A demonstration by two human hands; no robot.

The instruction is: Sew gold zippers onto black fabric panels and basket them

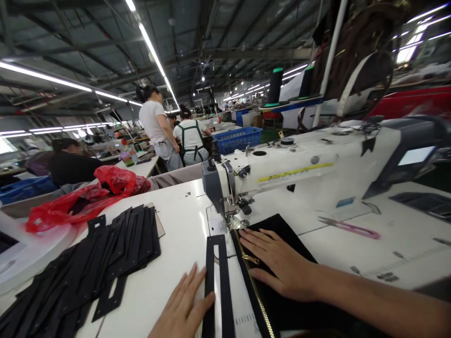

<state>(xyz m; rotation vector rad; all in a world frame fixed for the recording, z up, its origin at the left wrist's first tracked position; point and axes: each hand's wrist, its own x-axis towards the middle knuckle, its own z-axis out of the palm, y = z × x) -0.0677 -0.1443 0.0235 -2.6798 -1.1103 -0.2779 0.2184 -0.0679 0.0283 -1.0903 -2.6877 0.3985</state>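
My right hand (278, 263) lies flat with fingers stretched on a black fabric piece (278, 225), just right of a gold-toothed zipper (259, 295). The zipper's gold pull (251, 258) shows beside my fingers. The zipper's far end runs under the presser foot of a white sewing machine (303, 173). My left hand (185, 300) rests on the table with spread fingers, its fingertips touching the left edge of a black slotted strip (209, 281). That strip is a long frame with an open slot, lying left of the zipper.
A heap of black slotted strips (130, 244) covers the table's left side, with a red plastic bag (88, 197) behind. Pink-handled thread scissors (352, 228) lie to the right. Thread cones (275, 87) stand behind the machine. Co-workers and a blue crate (239, 138) are farther back.
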